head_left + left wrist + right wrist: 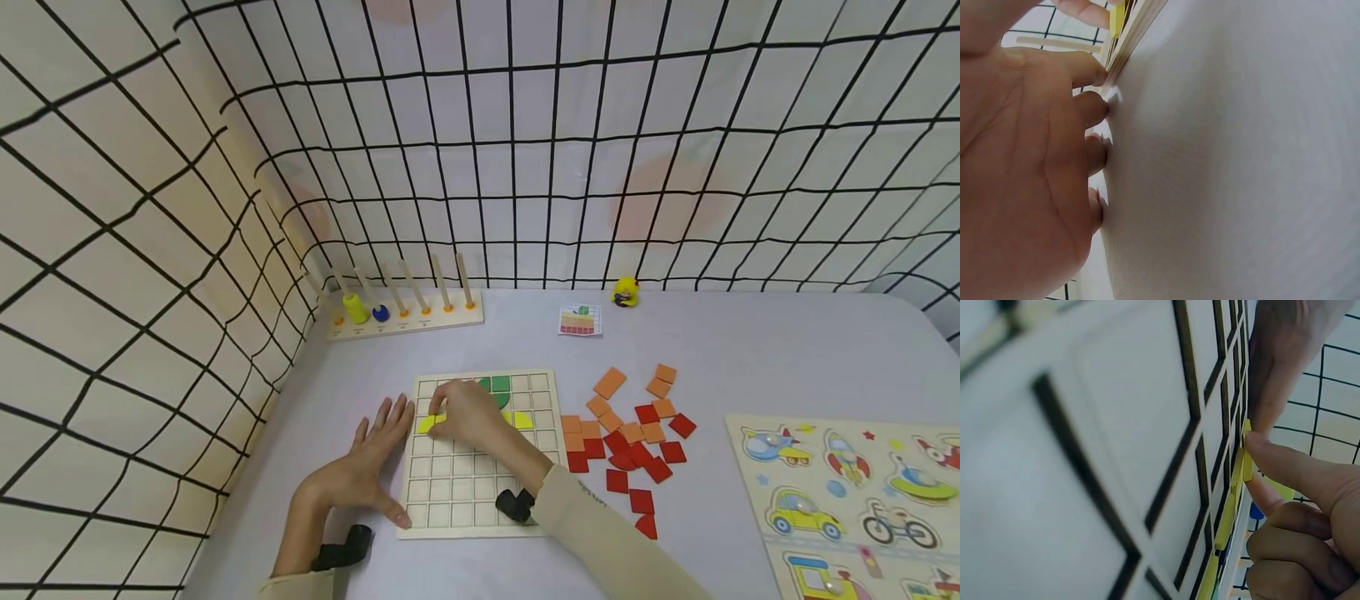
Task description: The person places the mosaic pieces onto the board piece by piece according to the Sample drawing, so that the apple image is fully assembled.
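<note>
A wooden grid board (462, 490) lies flat on the white table. My right hand (468, 412) is over it, thumb and index finger pinching a yellow tile (426, 424) at the left end of a yellow row. In the right wrist view the thumb presses on this yellow tile (1247, 453), low against the grid. More yellow tiles (519, 419) show right of the hand, and green pieces (500, 384) sit above them, partly hidden by it. My left hand (360, 471) rests with spread fingers on the table, thumb and fingertips by the board's left edge.
Loose orange tiles (610, 382) and red tiles (617, 481) are scattered right of the board. A pegged rack (405, 323), a small pattern card (580, 320) and a yellow duck (626, 292) stand at the back. A picture puzzle (840, 492) lies far right. Black netting (510, 150) surrounds the table.
</note>
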The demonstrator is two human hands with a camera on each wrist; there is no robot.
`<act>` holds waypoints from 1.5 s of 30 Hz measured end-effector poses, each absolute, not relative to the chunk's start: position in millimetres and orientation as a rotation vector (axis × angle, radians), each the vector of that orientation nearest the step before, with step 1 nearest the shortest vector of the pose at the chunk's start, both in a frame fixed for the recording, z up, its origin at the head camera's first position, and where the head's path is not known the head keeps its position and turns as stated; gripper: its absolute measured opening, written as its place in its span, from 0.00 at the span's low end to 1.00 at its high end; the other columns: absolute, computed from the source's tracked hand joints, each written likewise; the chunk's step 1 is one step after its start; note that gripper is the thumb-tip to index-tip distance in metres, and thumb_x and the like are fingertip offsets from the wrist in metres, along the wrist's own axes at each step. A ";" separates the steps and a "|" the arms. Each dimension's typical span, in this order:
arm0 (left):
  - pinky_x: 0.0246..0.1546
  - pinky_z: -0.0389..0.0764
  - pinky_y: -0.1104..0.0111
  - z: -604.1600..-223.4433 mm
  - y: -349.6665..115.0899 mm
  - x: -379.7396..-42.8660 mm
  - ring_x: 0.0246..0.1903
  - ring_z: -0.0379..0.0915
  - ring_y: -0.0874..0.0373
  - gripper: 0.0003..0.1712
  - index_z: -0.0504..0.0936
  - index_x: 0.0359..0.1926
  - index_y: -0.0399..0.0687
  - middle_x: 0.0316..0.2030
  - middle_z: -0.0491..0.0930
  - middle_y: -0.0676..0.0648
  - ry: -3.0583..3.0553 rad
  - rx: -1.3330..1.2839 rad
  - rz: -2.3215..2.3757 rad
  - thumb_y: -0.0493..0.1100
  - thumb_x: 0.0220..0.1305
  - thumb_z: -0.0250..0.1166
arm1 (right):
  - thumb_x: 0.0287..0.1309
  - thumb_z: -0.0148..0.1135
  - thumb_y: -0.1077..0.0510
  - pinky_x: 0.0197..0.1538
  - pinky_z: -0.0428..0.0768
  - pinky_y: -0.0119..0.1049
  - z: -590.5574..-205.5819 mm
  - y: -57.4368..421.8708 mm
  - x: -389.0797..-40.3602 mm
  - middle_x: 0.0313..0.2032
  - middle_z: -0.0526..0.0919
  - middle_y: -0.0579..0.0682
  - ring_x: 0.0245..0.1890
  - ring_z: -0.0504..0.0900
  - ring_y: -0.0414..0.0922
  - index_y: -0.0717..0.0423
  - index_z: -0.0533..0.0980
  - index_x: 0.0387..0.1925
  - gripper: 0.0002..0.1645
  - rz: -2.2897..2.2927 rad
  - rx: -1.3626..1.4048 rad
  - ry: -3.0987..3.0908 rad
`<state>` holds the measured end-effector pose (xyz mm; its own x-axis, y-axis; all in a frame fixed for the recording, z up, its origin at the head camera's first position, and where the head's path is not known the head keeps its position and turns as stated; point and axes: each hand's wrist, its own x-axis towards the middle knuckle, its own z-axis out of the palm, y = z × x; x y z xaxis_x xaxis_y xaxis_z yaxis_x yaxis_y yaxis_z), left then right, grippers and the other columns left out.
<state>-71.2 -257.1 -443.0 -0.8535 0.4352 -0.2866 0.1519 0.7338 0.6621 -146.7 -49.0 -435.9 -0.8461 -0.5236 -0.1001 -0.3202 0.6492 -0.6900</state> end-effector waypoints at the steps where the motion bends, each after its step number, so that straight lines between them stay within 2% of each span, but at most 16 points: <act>1: 0.75 0.21 0.31 -443.4 -257.0 -71.5 0.80 0.12 0.34 0.91 0.34 0.82 0.39 0.82 0.24 0.36 2.507 0.451 0.906 0.53 0.30 0.90 | 0.50 0.81 0.57 0.29 0.73 0.30 -436.4 -49.2 -146.6 0.34 0.89 0.50 0.24 0.74 0.38 0.54 0.87 0.36 0.12 -1.000 -0.672 2.577; 12: 0.75 0.20 0.32 -444.4 -256.0 -72.4 0.80 0.11 0.34 0.91 0.33 0.82 0.39 0.82 0.23 0.36 2.502 0.452 0.900 0.54 0.30 0.90 | 0.50 0.81 0.58 0.25 0.71 0.29 -438.3 -51.7 -145.3 0.31 0.87 0.48 0.22 0.72 0.39 0.53 0.87 0.36 0.11 -1.027 -0.615 2.575; 15: 0.75 0.21 0.31 -444.8 -255.1 -73.3 0.80 0.11 0.34 0.91 0.33 0.83 0.39 0.82 0.24 0.36 2.507 0.449 0.883 0.55 0.30 0.90 | 0.50 0.81 0.58 0.25 0.71 0.29 -438.1 -51.5 -144.8 0.35 0.88 0.49 0.22 0.72 0.39 0.53 0.87 0.36 0.11 -1.046 -0.600 2.569; 22: 0.75 0.21 0.31 -445.3 -253.8 -74.1 0.80 0.11 0.34 0.91 0.33 0.82 0.39 0.82 0.23 0.36 2.506 0.454 0.885 0.56 0.30 0.90 | 0.50 0.80 0.60 0.26 0.70 0.29 -436.2 -47.7 -143.3 0.51 0.90 0.54 0.24 0.72 0.39 0.53 0.88 0.36 0.10 -1.058 -0.591 2.583; 24: 0.75 0.21 0.31 -445.4 -253.5 -74.1 0.80 0.11 0.34 0.91 0.33 0.82 0.39 0.82 0.23 0.36 2.504 0.452 0.886 0.56 0.30 0.90 | 0.52 0.79 0.60 0.26 0.70 0.29 -433.8 -44.0 -143.1 0.51 0.89 0.54 0.24 0.71 0.39 0.54 0.88 0.39 0.12 -1.061 -0.594 2.564; 27: 0.75 0.21 0.32 -445.2 -252.9 -74.1 0.80 0.11 0.34 0.92 0.33 0.83 0.39 0.82 0.23 0.36 2.505 0.444 0.884 0.55 0.29 0.90 | 0.54 0.78 0.58 0.26 0.67 0.29 -428.9 -30.9 -144.4 0.37 0.89 0.52 0.23 0.70 0.38 0.54 0.88 0.44 0.15 -1.079 -0.602 2.545; 31: 0.76 0.21 0.32 -444.3 -252.3 -73.8 0.80 0.11 0.35 0.92 0.34 0.83 0.40 0.82 0.23 0.37 2.516 0.421 0.872 0.54 0.28 0.90 | 0.56 0.77 0.58 0.22 0.59 0.28 -420.1 7.6 -147.4 0.17 0.72 0.45 0.17 0.64 0.38 0.56 0.87 0.47 0.16 -1.150 -0.557 2.540; 33: 0.76 0.21 0.32 -443.2 -252.4 -73.2 0.80 0.12 0.35 0.92 0.34 0.83 0.41 0.82 0.23 0.37 2.518 0.409 0.866 0.54 0.27 0.90 | 0.58 0.75 0.58 0.21 0.56 0.28 -416.7 33.2 -149.3 0.15 0.66 0.43 0.16 0.62 0.39 0.56 0.87 0.47 0.15 -1.170 -0.491 2.564; 36: 0.76 0.20 0.33 -441.2 -252.7 -72.0 0.80 0.11 0.35 0.93 0.34 0.83 0.41 0.82 0.23 0.37 2.518 0.394 0.862 0.55 0.27 0.90 | 0.63 0.71 0.58 0.19 0.56 0.27 -415.6 73.3 -154.5 0.14 0.63 0.43 0.14 0.60 0.40 0.58 0.86 0.50 0.15 -1.184 -0.354 2.589; 38: 0.76 0.20 0.33 -440.1 -252.9 -71.3 0.80 0.11 0.35 0.93 0.34 0.83 0.41 0.82 0.23 0.37 2.517 0.387 0.864 0.54 0.27 0.90 | 0.66 0.68 0.58 0.19 0.57 0.27 -416.6 98.2 -159.7 0.14 0.64 0.45 0.14 0.61 0.40 0.58 0.84 0.53 0.16 -1.165 -0.252 2.605; 40: 0.76 0.20 0.33 -439.4 -252.8 -71.2 0.80 0.11 0.35 0.93 0.34 0.83 0.41 0.82 0.23 0.37 2.519 0.382 0.863 0.54 0.27 0.90 | 0.67 0.65 0.57 0.20 0.61 0.28 -417.7 120.8 -165.5 0.17 0.70 0.49 0.16 0.65 0.43 0.59 0.82 0.56 0.18 -1.146 -0.160 2.620; 43: 0.76 0.20 0.33 -439.3 -252.1 -71.4 0.80 0.11 0.35 0.93 0.33 0.83 0.43 0.82 0.23 0.38 2.515 0.380 0.868 0.53 0.26 0.90 | 0.66 0.66 0.54 0.27 0.72 0.32 -419.0 149.8 -172.2 0.32 0.81 0.60 0.28 0.76 0.49 0.63 0.78 0.60 0.25 -1.072 -0.038 2.662; 45: 0.76 0.20 0.33 -439.6 -251.6 -71.8 0.80 0.11 0.36 0.93 0.33 0.83 0.43 0.82 0.23 0.38 2.512 0.383 0.867 0.53 0.26 0.90 | 0.64 0.67 0.52 0.33 0.79 0.36 -420.7 164.8 -174.1 0.46 0.82 0.66 0.39 0.78 0.54 0.65 0.75 0.62 0.30 -1.001 0.051 2.662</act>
